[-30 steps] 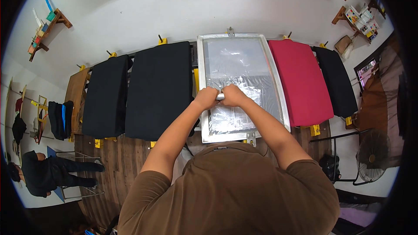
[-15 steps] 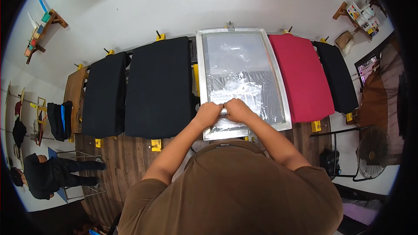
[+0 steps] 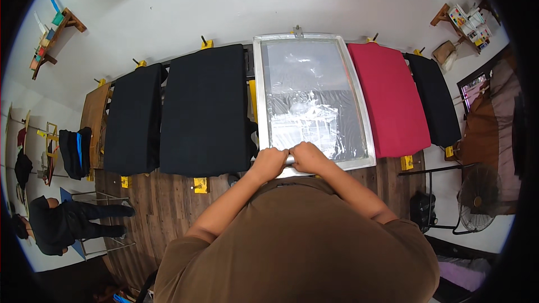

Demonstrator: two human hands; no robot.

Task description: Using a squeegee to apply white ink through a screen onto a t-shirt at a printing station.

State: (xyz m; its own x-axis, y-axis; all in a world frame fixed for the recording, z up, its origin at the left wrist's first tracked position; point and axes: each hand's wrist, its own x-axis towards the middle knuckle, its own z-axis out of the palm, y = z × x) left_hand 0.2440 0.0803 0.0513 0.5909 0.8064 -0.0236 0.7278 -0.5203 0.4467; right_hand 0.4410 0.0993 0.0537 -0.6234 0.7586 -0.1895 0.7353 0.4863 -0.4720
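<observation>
A screen-printing frame with silver metal edges lies in front of me. Its mesh is see-through and glossy, with wrinkled reflections and a pale patch nearer me. Close to the frame's near edge, my left hand and my right hand are closed side by side around a silver-handled squeegee. Only a short piece of its handle shows between the fists; its blade is hidden. To the right of the frame lies a red cloth-covered board, and to the left a black cloth-covered board.
Another black-covered board and a bare wooden board extend leftward. A black-covered board ends the row at right. Yellow clamps line the table edge. A standing fan is at right; a person in dark clothes stands far left.
Both hands have drawn the squeegee a short way toward me, closer to the frame's near edge. The pale patch on the mesh shows more fully behind them.
</observation>
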